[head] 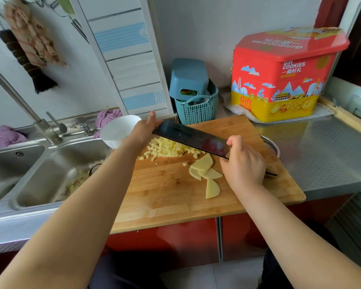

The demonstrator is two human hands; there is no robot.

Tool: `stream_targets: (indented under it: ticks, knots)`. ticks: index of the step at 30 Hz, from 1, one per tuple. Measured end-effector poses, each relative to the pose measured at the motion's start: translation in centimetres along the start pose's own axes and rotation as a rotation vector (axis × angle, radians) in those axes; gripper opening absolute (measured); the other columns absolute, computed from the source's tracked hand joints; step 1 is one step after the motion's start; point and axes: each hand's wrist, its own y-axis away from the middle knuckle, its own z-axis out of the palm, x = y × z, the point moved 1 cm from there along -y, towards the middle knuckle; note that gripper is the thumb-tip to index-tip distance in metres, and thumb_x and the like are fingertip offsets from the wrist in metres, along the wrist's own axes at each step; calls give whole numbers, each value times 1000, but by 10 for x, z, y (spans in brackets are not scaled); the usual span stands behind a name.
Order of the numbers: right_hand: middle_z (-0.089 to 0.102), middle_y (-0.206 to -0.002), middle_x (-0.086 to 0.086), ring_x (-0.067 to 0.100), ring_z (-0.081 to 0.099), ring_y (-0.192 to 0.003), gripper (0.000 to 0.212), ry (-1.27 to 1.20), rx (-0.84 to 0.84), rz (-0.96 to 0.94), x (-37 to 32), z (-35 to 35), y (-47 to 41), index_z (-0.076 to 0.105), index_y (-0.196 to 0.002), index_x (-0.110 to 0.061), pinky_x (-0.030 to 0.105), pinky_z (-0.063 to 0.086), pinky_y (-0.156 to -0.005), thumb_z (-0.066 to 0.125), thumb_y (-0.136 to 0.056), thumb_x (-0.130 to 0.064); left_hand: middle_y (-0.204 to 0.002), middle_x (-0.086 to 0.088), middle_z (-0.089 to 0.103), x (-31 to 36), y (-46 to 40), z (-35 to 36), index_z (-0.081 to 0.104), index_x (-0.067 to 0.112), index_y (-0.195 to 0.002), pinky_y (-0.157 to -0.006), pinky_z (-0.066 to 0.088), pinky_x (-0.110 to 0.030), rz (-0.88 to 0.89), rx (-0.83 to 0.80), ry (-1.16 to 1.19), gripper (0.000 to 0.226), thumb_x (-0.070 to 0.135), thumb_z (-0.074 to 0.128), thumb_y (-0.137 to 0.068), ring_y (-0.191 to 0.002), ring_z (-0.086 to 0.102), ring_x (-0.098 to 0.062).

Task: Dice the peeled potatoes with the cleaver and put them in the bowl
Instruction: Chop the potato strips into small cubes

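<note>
Diced potato (167, 150) is sitting between the flat-fingered left hand (143, 130) and the cleaver (191, 138), which the right hand (243, 163) is gripping, with the bowl (118, 130) just left.

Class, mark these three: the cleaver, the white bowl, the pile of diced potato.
cleaver (191, 137), head view, middle of the dark blade.
white bowl (118, 130), head view, inner wall.
diced potato pile (167, 150), head view, centre of heap.

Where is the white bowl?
The white bowl sits at the cutting board's far left corner, beside the sink, behind the left hand.
</note>
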Motion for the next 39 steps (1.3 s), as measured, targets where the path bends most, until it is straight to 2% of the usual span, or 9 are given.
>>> stream_targets:
  ticks: [4,8,11,19,25,30,34,37,39]
  knots:
    - [66,-67,1,25,63,-59,54,-3,-51,54,1,0,-4,54,-106,-12,24,31,-51,87,-65,-22,-94,-3,70,-9,13,10,59,16,-121,-76,51,-36,50,138,110,38,34,28,-107,-91,66,-20]
    - [64,-83,-3,25,64,-72,47,-73,-172,171,1,-14,-14,48,-119,-18,27,33,-53,74,-82,-29,-132,-1,57,-20,28,24,43,21,-140,-80,54,-33,107,111,-174,49,4,44,-94,-106,58,-19]
    - [61,-89,-5,24,63,-77,42,-138,-233,261,5,-25,-21,46,-121,-22,29,39,-55,67,-87,-32,-140,-1,49,-14,49,41,46,24,-139,-108,38,-40,324,96,-464,47,18,55,-93,-130,43,-22]
    - [60,-92,-6,16,46,-79,33,-264,-305,411,11,-48,-16,46,-118,-26,30,35,-58,62,-91,-35,-135,-4,49,4,81,99,43,21,-142,-102,42,-39,363,-130,-810,71,65,52,-88,-125,45,-24]
    - [40,-75,-19,16,50,-82,35,-318,-350,480,15,-58,-15,47,-119,-28,30,39,-60,63,-89,-36,-127,-3,55,19,70,105,51,18,-134,-90,49,-36,292,-196,-842,61,54,63,-87,-114,54,-23]
    - [50,-85,-14,18,54,-88,37,-393,-376,535,22,-60,-19,46,-120,-29,32,41,-67,64,-88,-37,-116,-4,62,35,71,99,45,17,-138,-79,55,-37,388,-251,-1014,53,41,60,-93,-100,61,-24]
    - [51,-91,-11,18,54,-88,37,-402,-378,541,22,-61,-21,46,-121,-28,33,42,-67,64,-89,-37,-84,0,61,36,71,96,31,21,-147,-59,56,-35,488,-217,-1092,52,14,46,-97,-72,59,-19]
    - [48,-79,-18,16,53,-84,37,-395,-389,543,22,-61,-20,45,-120,-29,31,39,-64,63,-89,-37,-97,4,67,29,71,89,26,30,-149,-55,51,-30,544,-222,-1028,60,13,51,-98,-76,60,-17]
    - [45,-75,-21,15,53,-83,36,-390,-400,538,22,-61,-20,45,-119,-29,30,36,-61,63,-90,-37,-105,5,69,26,71,81,41,27,-143,-62,50,-29,546,-143,-912,47,15,52,-98,-87,63,-18]
